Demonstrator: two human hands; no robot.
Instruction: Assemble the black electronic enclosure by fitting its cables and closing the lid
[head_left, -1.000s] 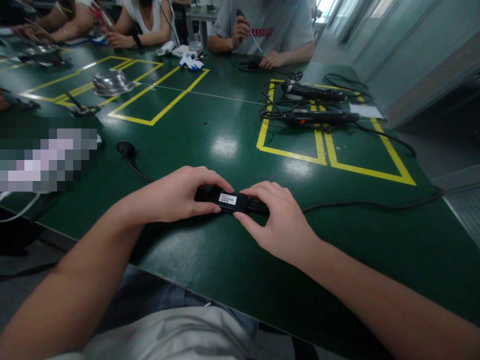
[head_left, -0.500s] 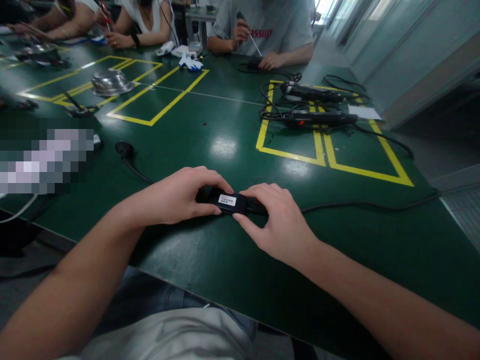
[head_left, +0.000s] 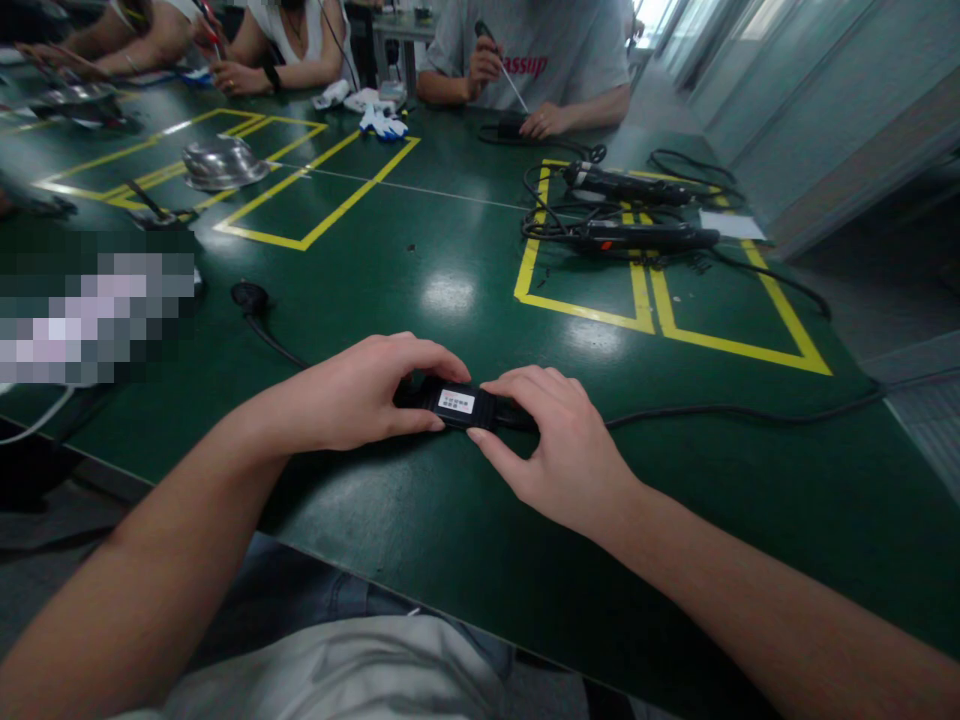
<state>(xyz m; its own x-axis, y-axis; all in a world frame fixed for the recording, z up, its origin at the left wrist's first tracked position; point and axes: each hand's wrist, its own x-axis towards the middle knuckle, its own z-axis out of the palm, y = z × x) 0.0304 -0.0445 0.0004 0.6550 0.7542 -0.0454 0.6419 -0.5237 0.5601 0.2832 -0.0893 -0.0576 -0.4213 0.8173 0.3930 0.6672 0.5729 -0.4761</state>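
Note:
A small black box with a white printed label [head_left: 455, 402], set in a black power cord, lies on the green table near its front edge. My left hand [head_left: 367, 392] grips its left end between thumb and fingers. From the other side, my right hand [head_left: 559, 440] pinches the right end of the same box. The black cord [head_left: 690, 411] runs off to the right from under my right hand. Past my left wrist, the cord leads to a black plug [head_left: 249, 297] on the table.
Two black electric screwdrivers [head_left: 637, 236] with coiled cables lie within yellow tape at the right. A steel bowl [head_left: 221, 163] and white-and-blue gloves [head_left: 383, 122] sit farther back. Across the table, a person in a grey shirt [head_left: 532, 60] holds a screwdriver [head_left: 511, 80]; others work at left.
Almost nothing differs. The view has shifted very slightly, and both my hands keep their hold on the labelled black box.

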